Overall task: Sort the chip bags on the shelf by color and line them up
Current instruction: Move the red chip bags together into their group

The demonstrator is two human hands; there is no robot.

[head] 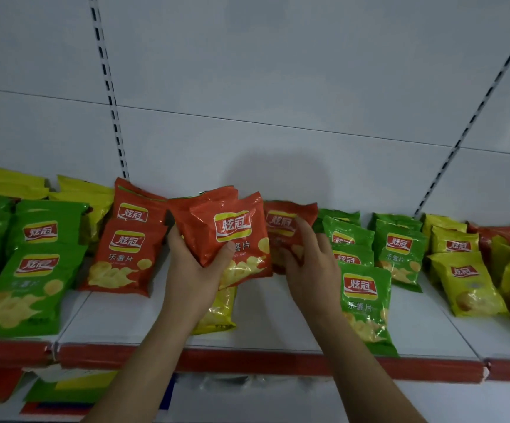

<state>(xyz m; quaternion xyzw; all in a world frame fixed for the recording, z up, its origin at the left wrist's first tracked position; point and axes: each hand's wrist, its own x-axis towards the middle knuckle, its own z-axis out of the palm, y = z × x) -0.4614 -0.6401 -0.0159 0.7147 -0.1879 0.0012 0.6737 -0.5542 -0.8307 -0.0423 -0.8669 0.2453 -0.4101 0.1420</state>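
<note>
- Your left hand (197, 264) grips a bunch of red bags (226, 236) at frame centre, thumb pinched across the front one; the slick, puffy stack could fan out and slip if you loosen.
- Your right hand (308, 264) rests with loosely spread fingers on another red bag (281, 221) just right of centre, apparently not clamping it; dragging it could knock the green bags (360, 288) beside your wrist.
- A yellow bag (221, 309) lies beneath your left hand, lower centre; setting reds down there would mix colours.
</note>
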